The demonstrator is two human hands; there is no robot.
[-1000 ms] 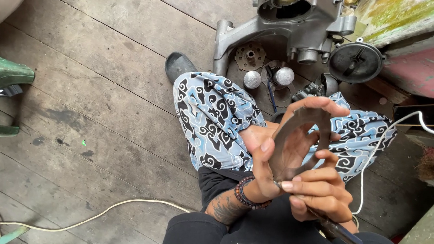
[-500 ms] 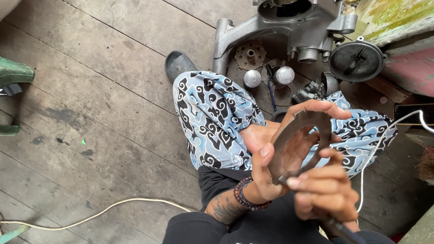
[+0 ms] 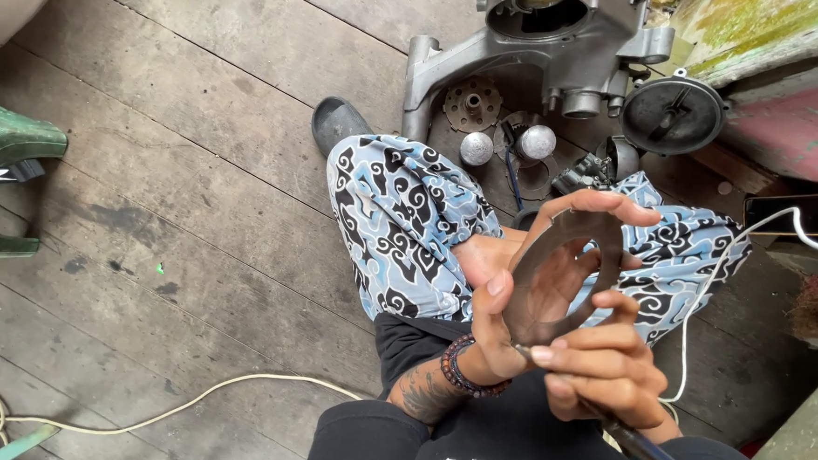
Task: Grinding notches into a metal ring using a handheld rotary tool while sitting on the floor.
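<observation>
Both hands work over the lap. Left hand (image 3: pixel 514 280) clamps a dark metal ring (image 3: pixel 561 278) by its rim; right hand (image 3: pixel 598 365) grips a thin tool (image 3: pixel 630 433) against its lower edge

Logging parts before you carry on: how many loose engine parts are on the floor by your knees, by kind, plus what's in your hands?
Flat metal ring, held by left hand: 1
Thin tool, in right hand: 1
Engine casing: 1
Shiny round pieces: 2
Toothed disc: 1
Black round cover: 1
Total: 7
</observation>
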